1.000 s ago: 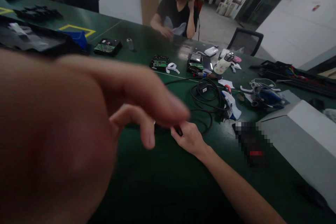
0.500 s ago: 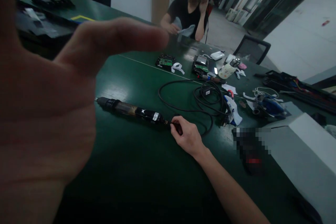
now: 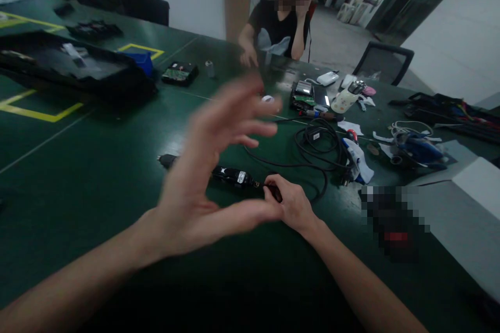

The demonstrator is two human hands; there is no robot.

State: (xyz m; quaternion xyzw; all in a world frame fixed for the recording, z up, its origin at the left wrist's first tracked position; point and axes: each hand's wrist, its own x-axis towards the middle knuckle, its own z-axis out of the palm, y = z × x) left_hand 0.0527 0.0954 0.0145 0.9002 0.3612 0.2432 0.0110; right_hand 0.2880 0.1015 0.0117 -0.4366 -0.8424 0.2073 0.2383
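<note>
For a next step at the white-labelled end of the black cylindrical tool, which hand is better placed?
Probably the right hand: its fingers curl around a small dark piece beside that end of the black cylindrical tool. The left hand is open, raised, apparently holding nothing.

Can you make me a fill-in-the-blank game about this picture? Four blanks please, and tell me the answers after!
1. The tabletop is coloured ____.
2. The raised hand in front of the black tool is the person's own ____ one.
3. The right hand is near the end of the tool that has a ____ label.
4. The tape marks stuck on the table are ____.

Missing words: green; left; white; yellow.
</note>
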